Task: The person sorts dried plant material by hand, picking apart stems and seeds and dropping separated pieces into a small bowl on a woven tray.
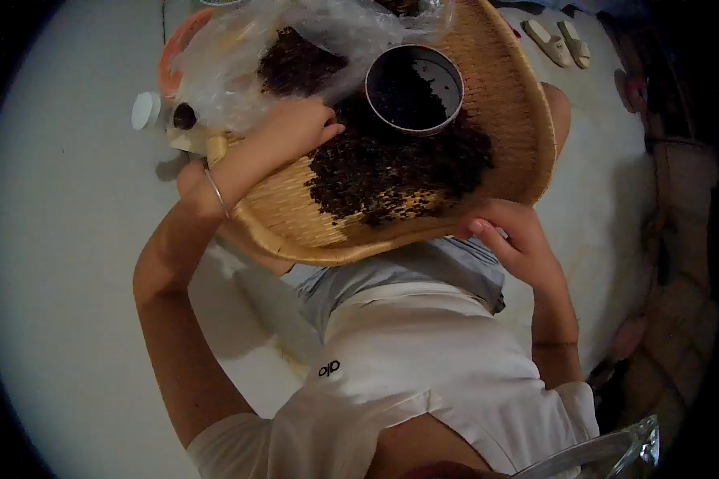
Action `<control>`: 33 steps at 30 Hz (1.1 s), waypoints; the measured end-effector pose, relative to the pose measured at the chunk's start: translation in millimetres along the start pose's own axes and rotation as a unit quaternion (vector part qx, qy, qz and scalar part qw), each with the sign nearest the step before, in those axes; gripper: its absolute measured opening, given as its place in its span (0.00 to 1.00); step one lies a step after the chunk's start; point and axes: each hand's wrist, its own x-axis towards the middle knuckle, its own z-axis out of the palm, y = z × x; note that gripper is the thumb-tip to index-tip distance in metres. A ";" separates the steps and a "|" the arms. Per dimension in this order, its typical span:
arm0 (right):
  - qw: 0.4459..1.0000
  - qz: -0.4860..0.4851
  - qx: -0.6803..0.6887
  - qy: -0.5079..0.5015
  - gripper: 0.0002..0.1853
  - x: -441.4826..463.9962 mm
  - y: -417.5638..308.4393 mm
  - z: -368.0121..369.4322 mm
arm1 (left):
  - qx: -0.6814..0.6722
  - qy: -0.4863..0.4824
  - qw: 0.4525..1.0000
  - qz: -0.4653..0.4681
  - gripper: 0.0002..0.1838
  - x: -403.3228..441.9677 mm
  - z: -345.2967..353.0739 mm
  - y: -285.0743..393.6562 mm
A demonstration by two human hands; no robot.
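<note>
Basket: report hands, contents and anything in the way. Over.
Left hand over basket, grip unclear; right hand at near rim. Dark bits spread inside; round container among them. Plastic bag covers far-left part.

Woven basket [513,100] — cropped at top

- Woven basket [519,144]: carries a broad spread of dark crumbs [375,180], a round tin [448,80] set among them and a clear plastic bag [224,88] toward the far left.
- Pale floor [72,207]: bears a pair of light shoes [546,41], side by side, at the far right.
</note>
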 end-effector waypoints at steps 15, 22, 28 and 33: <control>0.999 -0.027 0.038 0.017 0.11 3.3 3.3 -7.7 | -0.035 0.048 0.993 -0.102 0.14 22.6 12.8 8.9; 0.998 -0.037 0.038 0.033 0.10 1.9 9.0 -6.2 | -0.085 0.026 0.995 -0.055 0.11 19.2 18.5 -1.5; 0.998 -0.015 0.049 0.025 0.10 4.3 6.9 -8.9 | -0.381 -0.078 0.912 -0.128 0.09 -2.2 -15.1 2.8; 0.999 -0.032 0.009 0.013 0.11 13.0 5.1 -12.9 | -0.575 -0.042 0.791 -0.203 0.08 -23.7 -40.7 20.2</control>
